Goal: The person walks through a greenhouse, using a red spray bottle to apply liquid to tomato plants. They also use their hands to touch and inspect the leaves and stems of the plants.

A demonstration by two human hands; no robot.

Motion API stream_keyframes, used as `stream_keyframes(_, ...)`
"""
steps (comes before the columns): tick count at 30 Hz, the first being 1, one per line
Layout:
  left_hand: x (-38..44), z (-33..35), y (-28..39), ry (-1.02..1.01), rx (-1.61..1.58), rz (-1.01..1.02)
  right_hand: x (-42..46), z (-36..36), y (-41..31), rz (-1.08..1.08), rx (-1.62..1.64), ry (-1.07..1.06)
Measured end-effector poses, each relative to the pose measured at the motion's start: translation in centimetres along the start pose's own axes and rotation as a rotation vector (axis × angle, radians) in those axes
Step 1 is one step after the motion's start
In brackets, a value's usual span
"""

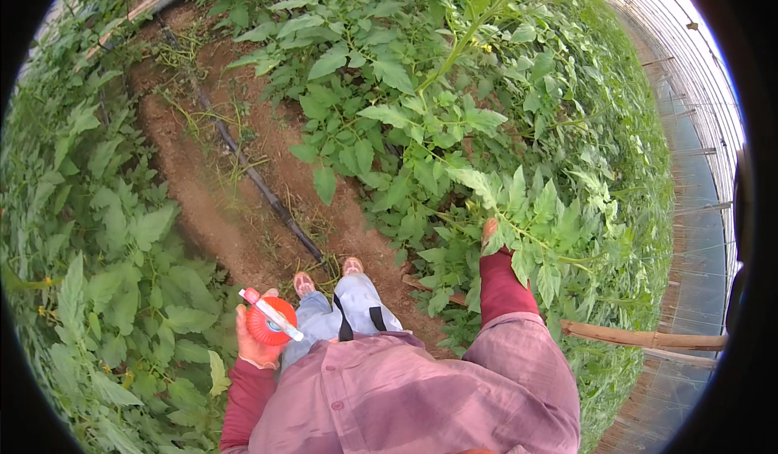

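My left hand point(258, 340) is wrapped around a red plastic bottle point(271, 320), seen from above, with a ribbed red top and a white-and-red lever or nozzle across it. On the right, my right hand point(490, 233) reaches in among the leafy tomato plants point(419, 174); leaves cover most of it, and whether its fingers grip anything cannot be seen. A long tomato leaf point(541, 244) lies over the right wrist and the dark red sleeve. Small yellow flowers show on some plants.
Between plant rows runs a bare soil path point(200, 193) with a black irrigation hose point(261, 183) and cut stems along it. Dense plants point(103, 308) stand at the left. A bamboo pole point(644, 335) juts in at the right, before the greenhouse's plastic wall point(699, 229).
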State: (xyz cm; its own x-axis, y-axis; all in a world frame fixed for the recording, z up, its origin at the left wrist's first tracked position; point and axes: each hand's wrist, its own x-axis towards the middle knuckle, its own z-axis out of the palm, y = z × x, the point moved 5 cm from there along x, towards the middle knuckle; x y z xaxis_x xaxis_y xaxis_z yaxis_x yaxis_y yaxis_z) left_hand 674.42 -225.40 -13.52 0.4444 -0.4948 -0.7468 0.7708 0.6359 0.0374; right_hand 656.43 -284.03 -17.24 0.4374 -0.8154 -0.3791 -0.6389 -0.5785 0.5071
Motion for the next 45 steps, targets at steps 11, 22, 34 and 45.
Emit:
stream_keyframes(11,4.5,13.2,4.5,-0.186,0.155,0.077,-6.0,-18.9,-9.9,-0.394,0.584,0.417)
stream_keyframes(22,9.1,32.4,6.7,-0.514,0.422,0.039,-12.5,-44.3,-23.7,-1.668,1.481,-0.102)
stream_keyframes(34,14.2,47.0,1.2,-1.107,1.598,0.103,-10.4,-41.7,-13.7,-1.004,1.947,0.599)
stream_keyframes(45,19.5,59.9,-11.0,-1.477,2.797,0.944,-13.4,-31.5,-10.2,-0.56,1.889,0.483)
